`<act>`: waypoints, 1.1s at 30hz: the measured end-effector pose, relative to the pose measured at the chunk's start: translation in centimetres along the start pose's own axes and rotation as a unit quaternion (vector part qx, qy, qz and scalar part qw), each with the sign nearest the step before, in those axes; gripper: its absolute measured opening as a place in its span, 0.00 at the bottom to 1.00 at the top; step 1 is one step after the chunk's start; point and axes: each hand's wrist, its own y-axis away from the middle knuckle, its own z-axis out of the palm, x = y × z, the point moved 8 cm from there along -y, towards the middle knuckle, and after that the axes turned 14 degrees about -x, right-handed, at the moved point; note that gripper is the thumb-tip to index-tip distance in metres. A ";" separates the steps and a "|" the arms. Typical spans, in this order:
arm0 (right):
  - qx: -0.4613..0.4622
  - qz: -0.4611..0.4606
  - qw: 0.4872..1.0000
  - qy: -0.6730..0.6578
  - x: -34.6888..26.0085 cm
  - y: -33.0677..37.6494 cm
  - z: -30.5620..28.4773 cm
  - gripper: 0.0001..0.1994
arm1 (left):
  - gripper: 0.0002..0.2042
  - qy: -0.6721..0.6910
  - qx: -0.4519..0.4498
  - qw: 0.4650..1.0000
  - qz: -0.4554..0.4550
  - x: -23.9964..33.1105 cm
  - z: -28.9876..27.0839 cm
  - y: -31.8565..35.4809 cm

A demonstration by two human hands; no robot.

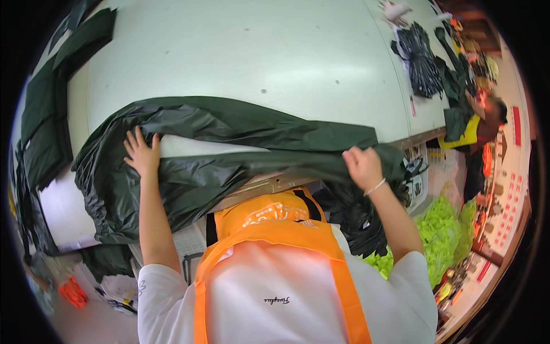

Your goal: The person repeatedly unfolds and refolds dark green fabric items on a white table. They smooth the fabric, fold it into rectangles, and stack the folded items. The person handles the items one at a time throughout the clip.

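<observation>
A dark green pair of trousers (114, 172) in thin, shiny fabric lies across the near part of the pale table (229, 57). Its wrinkled wide end is at the left, and two long legs stretch to the right with a strip of table showing between them. My left hand (143, 153) rests flat on the fabric near the wide end, fingers spread. At the right, my right hand (364, 167) is closed in a fist on the nearer leg by the table's front edge. The fabric around that hand is slightly blurred.
Folded dark green garments (43, 126) lie along the left side. A tied black bundle (421, 60) sits at the far right of the table. Bright yellow-green material (441, 235) is heaped below right, beside dark cloth (366, 229). Another person (487, 120) works at the right edge.
</observation>
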 end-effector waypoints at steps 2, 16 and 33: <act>-0.149 0.137 0.976 -0.079 1.4 4.7 5.8 0.20 | 0.36 -0.002 -0.010 1.000 0.014 -0.7 0.3 -0.2; 0.045 0.353 0.873 -0.333 27.6 2.5 8.2 0.18 | 0.40 -0.017 -0.097 0.993 0.069 -1.5 1.1 0.1; -0.098 0.216 0.967 -0.093 29.3 -19.5 -15.0 0.11 | 0.57 0.000 -0.162 0.981 0.105 0.8 -1.9 1.8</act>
